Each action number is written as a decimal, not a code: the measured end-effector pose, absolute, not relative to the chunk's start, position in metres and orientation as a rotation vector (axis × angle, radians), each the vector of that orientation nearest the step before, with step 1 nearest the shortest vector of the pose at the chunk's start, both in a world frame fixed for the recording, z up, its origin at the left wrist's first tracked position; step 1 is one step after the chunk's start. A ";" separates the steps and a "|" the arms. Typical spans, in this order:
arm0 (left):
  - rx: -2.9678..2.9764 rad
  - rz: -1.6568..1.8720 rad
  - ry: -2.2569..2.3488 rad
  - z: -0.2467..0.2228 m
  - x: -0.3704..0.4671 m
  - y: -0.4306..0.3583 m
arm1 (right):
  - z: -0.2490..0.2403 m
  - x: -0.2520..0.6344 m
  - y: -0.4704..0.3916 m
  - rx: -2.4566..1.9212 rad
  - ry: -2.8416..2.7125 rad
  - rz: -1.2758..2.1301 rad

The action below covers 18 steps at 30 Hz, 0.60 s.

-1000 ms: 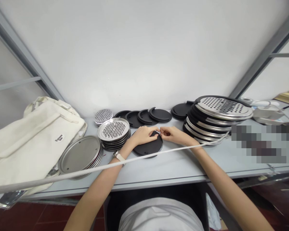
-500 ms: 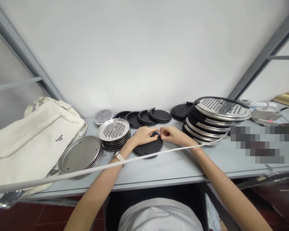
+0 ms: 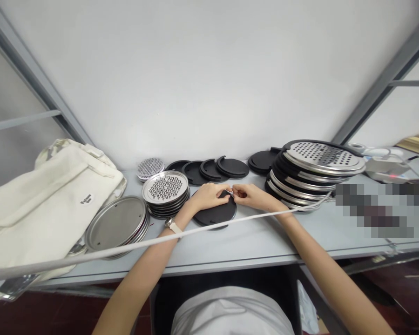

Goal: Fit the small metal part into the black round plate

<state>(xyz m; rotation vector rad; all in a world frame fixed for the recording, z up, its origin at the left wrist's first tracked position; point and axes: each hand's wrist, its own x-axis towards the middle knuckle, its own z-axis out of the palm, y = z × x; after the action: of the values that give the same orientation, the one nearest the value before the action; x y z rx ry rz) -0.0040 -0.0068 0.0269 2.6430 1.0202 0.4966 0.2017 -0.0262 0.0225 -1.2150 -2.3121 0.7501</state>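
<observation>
A round black plastic disc (image 3: 214,215) lies in front of me, its far side covered by my fingers. My left hand (image 3: 209,196) is closed at the disc's far rim, thumb over its top face. Beside it, my right hand (image 3: 251,197) pinches a small shiny piece (image 3: 230,192) at the disc's upper right edge; its kind is too small to tell. Left of the disc stands a stack of small round metal grater plates (image 3: 165,187). Several plain metal discs (image 3: 117,222) are piled farther left.
Black rimmed discs (image 3: 233,168) lie along the wall. A tall stack of large perforated metal plates with black rims (image 3: 323,157) stands right. A cream bag (image 3: 56,195) fills the left end of the grey table (image 3: 258,242). A pale cord (image 3: 202,229) crosses before my forearms.
Almost nothing differs. Both hands stay at the disc's far edge, with only a very slight shift of the fingers and the view.
</observation>
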 end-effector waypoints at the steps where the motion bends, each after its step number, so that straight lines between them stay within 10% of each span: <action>1: 2.653 0.488 1.025 0.027 -0.004 -0.007 | 0.022 0.202 -0.026 -1.214 -2.316 0.750; 18: 2.646 0.535 1.001 0.023 -0.005 -0.004 | 0.017 0.204 -0.023 -1.196 -2.350 0.734</action>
<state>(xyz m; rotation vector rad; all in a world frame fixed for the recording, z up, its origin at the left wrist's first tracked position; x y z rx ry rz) -0.0047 -0.0041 0.0227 2.6465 1.0006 0.5348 0.2037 -0.0230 0.0174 -1.1962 -2.3501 0.7341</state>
